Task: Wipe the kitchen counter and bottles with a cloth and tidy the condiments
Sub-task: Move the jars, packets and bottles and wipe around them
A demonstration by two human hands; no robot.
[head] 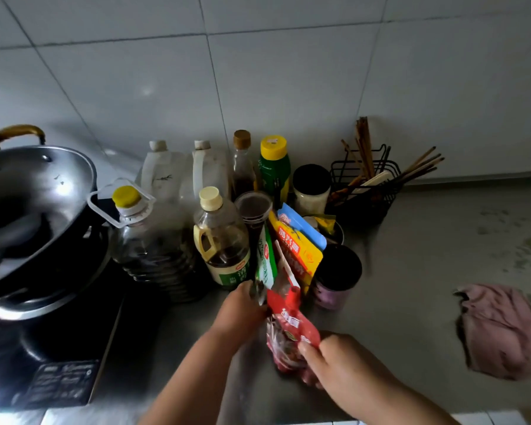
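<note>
A wok (28, 191) sat far left beside crowded oil bottles (221, 237). The left hand (242, 308) pinched the red sauce pouch (292, 329) near its spout while the right hand (334, 357) clamped its lower end, evidently tidying condiments. Next the pouch likely needs standing among the packets; the pink cloth (503, 329) lay idle on the tabletop (411, 286), well right.

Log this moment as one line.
left hand: at packet top | right hand: gripping red packet | cloth: lying on counter, untouched
</note>
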